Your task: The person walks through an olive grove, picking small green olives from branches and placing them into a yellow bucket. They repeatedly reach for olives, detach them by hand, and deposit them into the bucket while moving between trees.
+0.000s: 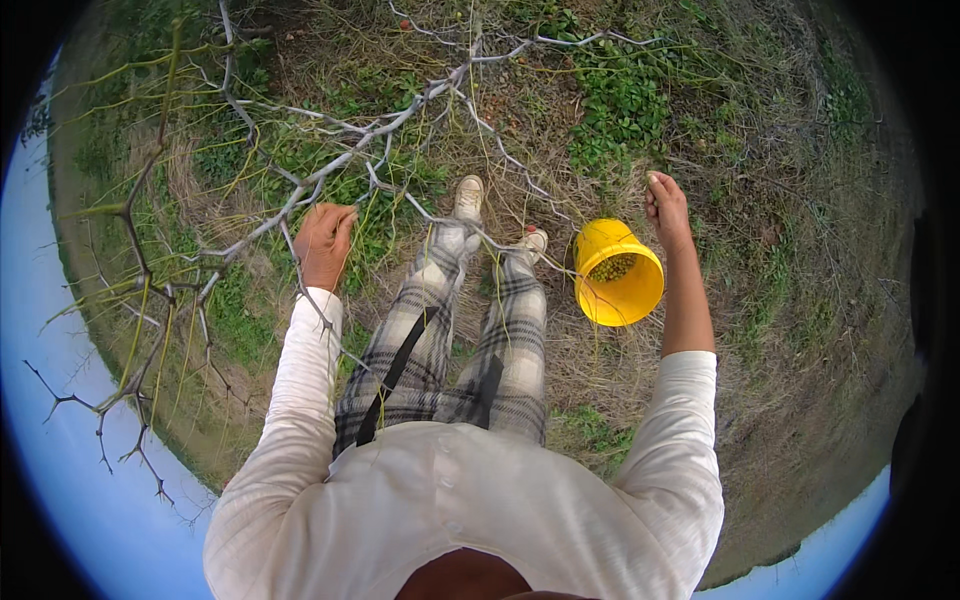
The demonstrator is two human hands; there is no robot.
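My left hand (325, 241) is raised among thorny grey branches (341, 157), its thumb and fingertips drawn together beside thin green stems. Whether anything is pinched there is too small to tell. A side twig (294, 253) runs past the wrist. My right hand (669, 208) is at the upper right of a yellow plastic bucket (621, 304), fingers curled in, with a small green thing (650, 177) at the fingertips, probably a fruit. Inside the tilted-looking bucket lie several small round yellow-green fruits (613, 268).
Long bare twigs (146, 281) with forks and thorns spread over the left side. Dry grass (592, 367) and leafy green weeds (619, 105) cover the ground. My canvas shoes (469, 199) stand beneath the branches, left of the bucket. A dark strap (397, 375) hangs over my checked trousers.
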